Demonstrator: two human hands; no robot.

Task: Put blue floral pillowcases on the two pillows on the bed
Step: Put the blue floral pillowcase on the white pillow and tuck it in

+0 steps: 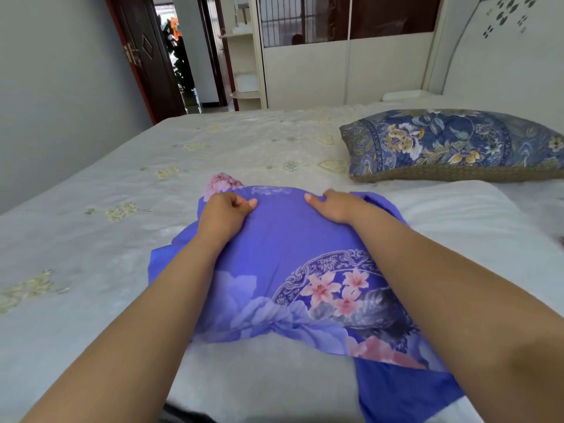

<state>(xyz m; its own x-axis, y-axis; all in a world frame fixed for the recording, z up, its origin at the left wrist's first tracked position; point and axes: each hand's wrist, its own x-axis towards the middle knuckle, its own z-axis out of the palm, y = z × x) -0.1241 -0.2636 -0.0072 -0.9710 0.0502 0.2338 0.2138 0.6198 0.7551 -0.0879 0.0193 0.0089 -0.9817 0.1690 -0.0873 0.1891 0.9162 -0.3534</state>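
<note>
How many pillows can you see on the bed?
2: a white pillow lies partly under the blue floral pillowcase by the hands, and a dark flowery pillow sits behind, at right. Others may be hidden.

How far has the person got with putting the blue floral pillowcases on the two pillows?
Done: one pillow in a floral case lies by the headboard. In hand: the left hand and right hand grip the blue pillowcase, pulling it over the white pillow. Left: its near end, uncovered.

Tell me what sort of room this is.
A bedroom, most likely in a home: a wide bed with a patterned pillow, a white headboard, and a sliding-door wardrobe.
</note>
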